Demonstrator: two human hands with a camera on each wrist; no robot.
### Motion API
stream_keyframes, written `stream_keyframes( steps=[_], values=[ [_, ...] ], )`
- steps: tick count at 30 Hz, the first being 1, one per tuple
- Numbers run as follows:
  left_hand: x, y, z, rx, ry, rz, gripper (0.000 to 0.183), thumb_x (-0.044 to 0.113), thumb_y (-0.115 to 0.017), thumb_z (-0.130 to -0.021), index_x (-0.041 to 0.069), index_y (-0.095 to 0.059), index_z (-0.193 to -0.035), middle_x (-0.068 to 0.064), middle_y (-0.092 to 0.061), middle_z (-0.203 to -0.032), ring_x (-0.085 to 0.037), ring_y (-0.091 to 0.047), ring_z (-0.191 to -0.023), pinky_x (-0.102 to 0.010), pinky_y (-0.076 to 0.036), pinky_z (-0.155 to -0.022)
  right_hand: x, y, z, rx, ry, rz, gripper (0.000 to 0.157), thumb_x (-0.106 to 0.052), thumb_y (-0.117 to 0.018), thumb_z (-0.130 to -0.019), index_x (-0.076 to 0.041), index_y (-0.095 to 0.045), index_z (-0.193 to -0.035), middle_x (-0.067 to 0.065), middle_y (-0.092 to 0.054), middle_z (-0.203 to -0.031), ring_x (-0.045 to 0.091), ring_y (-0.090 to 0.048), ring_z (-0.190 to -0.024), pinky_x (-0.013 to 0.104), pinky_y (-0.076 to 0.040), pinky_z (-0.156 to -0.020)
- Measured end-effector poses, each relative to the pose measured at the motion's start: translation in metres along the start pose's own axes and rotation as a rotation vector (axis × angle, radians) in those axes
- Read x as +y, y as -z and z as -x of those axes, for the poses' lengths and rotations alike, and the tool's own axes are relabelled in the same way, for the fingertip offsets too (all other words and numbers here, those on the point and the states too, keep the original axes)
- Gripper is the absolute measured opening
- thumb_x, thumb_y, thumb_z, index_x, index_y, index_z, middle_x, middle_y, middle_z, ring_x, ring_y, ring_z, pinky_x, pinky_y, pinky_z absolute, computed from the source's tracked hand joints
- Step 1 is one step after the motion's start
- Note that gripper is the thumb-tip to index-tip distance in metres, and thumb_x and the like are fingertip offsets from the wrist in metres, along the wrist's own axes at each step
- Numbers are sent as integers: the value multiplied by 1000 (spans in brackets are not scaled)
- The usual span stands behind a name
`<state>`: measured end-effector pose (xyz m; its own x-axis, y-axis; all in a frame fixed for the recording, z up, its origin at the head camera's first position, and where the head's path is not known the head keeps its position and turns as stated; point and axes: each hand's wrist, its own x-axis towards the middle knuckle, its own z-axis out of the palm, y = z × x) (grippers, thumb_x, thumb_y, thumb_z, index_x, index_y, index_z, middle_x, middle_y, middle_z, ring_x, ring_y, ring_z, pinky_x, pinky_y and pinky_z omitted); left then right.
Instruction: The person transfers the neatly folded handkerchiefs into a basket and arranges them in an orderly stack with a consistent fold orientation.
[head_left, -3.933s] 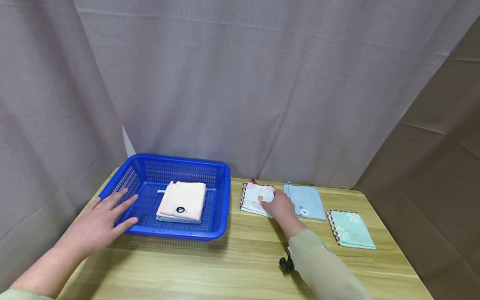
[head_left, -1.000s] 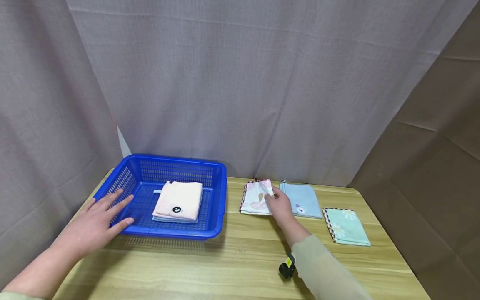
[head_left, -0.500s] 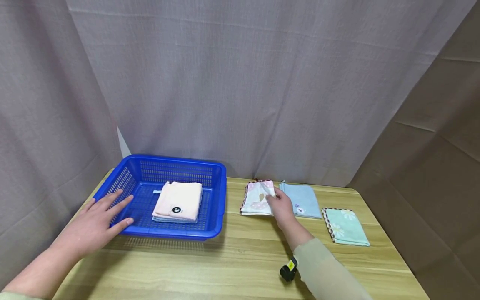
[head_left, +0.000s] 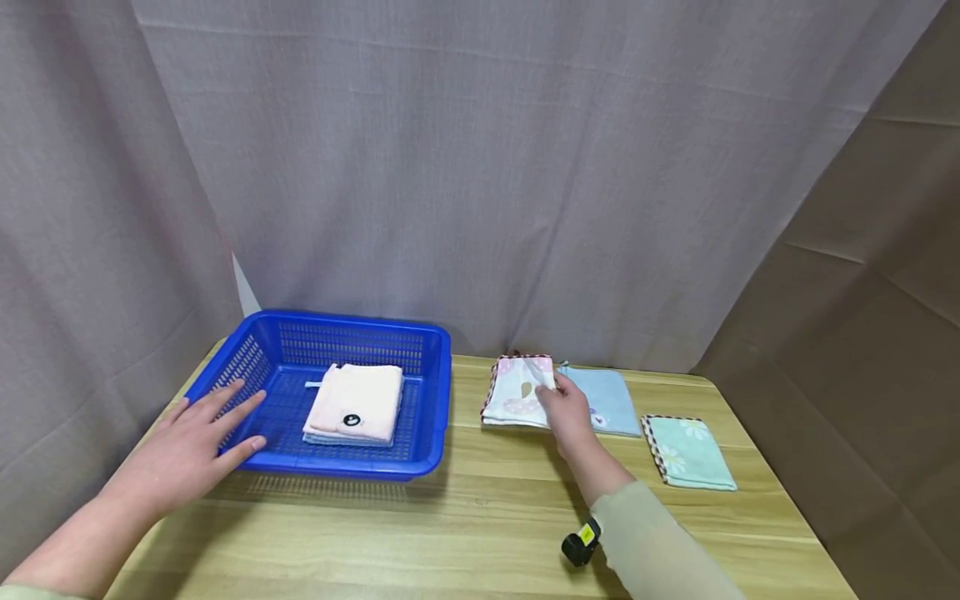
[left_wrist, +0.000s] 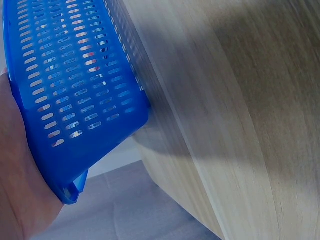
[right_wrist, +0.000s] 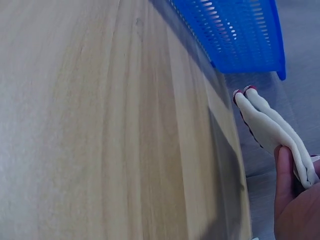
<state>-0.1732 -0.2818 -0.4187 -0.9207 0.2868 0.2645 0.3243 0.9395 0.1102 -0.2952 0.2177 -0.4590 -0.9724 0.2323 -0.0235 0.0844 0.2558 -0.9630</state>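
Observation:
My right hand (head_left: 567, 414) pinches the right edge of a folded white and pink small towel (head_left: 517, 392) with a checked border. In the right wrist view the thumb presses against the folded layers of the towel (right_wrist: 270, 125), and its edge points toward the basket. To its right lies a folded light blue towel (head_left: 615, 398), partly covered by my right hand. My left hand (head_left: 187, 450) rests with spread fingers on the left rim of the blue plastic basket (head_left: 438, 400). A pale pink folded towel (head_left: 363, 396) tops a small stack inside the basket.
A folded mint green towel (head_left: 693, 454) with daisies lies at the right of the wooden table (head_left: 450, 542). A black strap mount with a yellow label (head_left: 580, 546) sits at the right sleeve. Grey curtain (head_left: 465, 167) hangs behind; a brown panel (head_left: 870, 333) borders the right.
The white and pink towel lay flat under my right hand; its right side is now raised in my fingers. My right hand has shifted slightly right; the left stays on the basket rim.

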Motion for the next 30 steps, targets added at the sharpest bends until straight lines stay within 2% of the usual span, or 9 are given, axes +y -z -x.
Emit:
stream_keyframes(
  steps=[6, 10, 17, 21, 30],
  values=[
    [-1, -1, 1, 1, -1, 0, 67, 55, -54, -97, 14, -46, -149, -24, -36, -153, -47, -36, -136, -70, -21, -107, -5, 2, 3, 5, -4, -38, 54, -14, -59, -97, -4, -45, -148, 23, -51, -141, 32, -52, -120, 46, -42, -106],
    [-1, -1, 1, 6, -3, 3, 67, 55, -55, -97, 14, -46, -149, -24, -36, -153, -46, -36, -137, -70, -21, -107, -10, 3, 6, 9, 5, -77, 56, -13, -60, -96, -4, -44, -149, 22, -51, -140, 29, -52, -117, 42, -42, -103],
    [-1, -1, 1, 9, -7, 7, 67, 56, -54, -97, 15, -45, -150, -24, -37, -153, -46, -36, -137, -70, -21, -107, -19, 4, 12, 7, 9, -116, 53, -14, -60, -97, -7, -46, -148, 18, -58, -131, 16, -59, -98, 23, -49, -83],
    [-2, -2, 1, 22, -9, 9, 66, 55, -54, -97, 15, -46, -149, -24, -38, -152, -46, -37, -136, -70, -21, -108, -25, 3, 16, -6, 12, -155, 51, -14, -60, -97, -7, -48, -146, 19, -59, -128, 8, -61, -85, 18, -51, -73],
    [0, 0, 0, 7, -12, -4, 67, 56, -53, -97, 15, -46, -150, -24, -37, -153, -45, -36, -137, -70, -22, -107, -39, -2, 24, -36, 37, -211, 50, -11, -59, -97, -4, -49, -145, 20, -59, -129, 9, -61, -88, 19, -52, -75]
  ],
)
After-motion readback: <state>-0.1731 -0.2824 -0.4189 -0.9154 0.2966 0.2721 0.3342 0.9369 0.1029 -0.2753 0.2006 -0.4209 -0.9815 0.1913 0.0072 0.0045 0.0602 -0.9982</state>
